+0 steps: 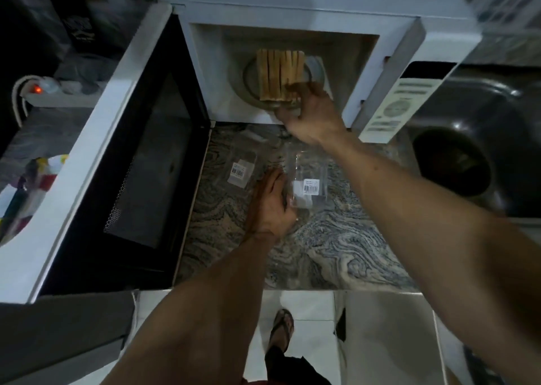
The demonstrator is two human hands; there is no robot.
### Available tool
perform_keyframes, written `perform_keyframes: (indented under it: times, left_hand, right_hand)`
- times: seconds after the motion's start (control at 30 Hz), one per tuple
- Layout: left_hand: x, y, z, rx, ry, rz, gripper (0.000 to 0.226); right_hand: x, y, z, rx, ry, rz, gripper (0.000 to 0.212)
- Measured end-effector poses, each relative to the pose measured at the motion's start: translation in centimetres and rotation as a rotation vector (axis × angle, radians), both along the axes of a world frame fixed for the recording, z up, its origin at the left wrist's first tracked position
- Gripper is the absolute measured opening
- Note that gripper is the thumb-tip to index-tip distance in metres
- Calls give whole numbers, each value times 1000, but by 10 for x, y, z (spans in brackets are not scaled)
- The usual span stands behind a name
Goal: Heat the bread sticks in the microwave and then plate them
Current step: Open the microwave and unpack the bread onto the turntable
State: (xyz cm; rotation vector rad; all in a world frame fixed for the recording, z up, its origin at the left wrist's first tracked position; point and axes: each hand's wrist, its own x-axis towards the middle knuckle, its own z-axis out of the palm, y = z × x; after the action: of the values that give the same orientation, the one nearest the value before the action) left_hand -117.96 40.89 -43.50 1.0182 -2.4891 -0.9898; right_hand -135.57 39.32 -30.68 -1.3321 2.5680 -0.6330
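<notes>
Currently right hand (310,115) gripping glass dish (288,108) edge under bread sticks (279,74); left hand (272,203) resting open, empty, on counter (336,247) — sticks overhanging, risking sliding off if dish tilts.

Open white microwave cavity (345,50): mouth clear at left, right hand (310,115) filling lower right. Black-windowed white door (140,162) walling left side. Marbled stone bench (336,247): two clear plastic wrappers (307,179) mid-way, front strip free.

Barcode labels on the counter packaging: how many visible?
2. One barcode label is on the clear wrapper left of the left hand; the other barcode label is on the clear plastic package to that hand's right. More may be hidden underneath.
</notes>
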Motion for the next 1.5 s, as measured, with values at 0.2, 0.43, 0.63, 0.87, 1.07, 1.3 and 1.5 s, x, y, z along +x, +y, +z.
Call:
perform_keyframes:
  times: [0.2,0.43,0.63,0.87,1.07,1.3,1.5]
  left_hand:
    - [5,2,4,44,28,-23,52]
    - [26,11,23,98,65,-57,41]
    - [33,19,42,429,205,216,22]
    - [20,19,41,613,61,188,6]
    - [12,21,55,795,70,354,31]
    - [16,15,72,405,-134,206,21]
    - [22,-21,94,-27,-56,388,40]
  right_hand:
    - [37,77,1,56,-226,-122,84]
    - [67,125,-17,244,-334,-153,93]
    - [77,132,-39,259,-382,-211,81]
    - [80,128,-54,211,-587,-287,39]
    - [75,129,-66,151,-773,-400,33]
    - [73,131,-59,185,-775,-365,42]
    - [73,131,-21,294,-494,-314,106]
